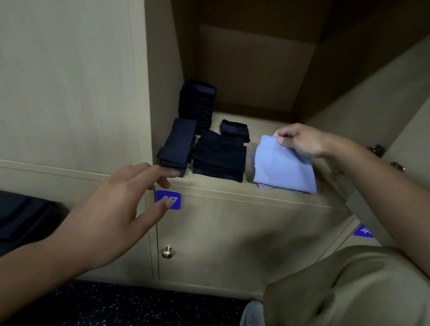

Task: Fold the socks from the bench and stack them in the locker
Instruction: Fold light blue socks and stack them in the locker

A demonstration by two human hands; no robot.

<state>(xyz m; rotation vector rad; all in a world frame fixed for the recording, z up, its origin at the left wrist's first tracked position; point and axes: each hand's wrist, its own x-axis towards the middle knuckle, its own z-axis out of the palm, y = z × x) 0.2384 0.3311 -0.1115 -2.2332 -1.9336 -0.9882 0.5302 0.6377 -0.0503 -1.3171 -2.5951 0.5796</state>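
The open locker held folded dark socks in several stacks at its left. The right hand pinched the light blue socks lying on the locker floor beside them. The left hand hovered outside, fingers spread, holding nothing.

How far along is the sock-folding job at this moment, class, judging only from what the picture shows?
Done: several folded dark socks already sit stacked on the locker shelf. In hand: the right hand pinches a folded light blue sock resting on the shelf beside them, while the left hand hovers open in front. Left: letting go of that sock; dark fabric at the left edge may be more socks, but that is unclear.
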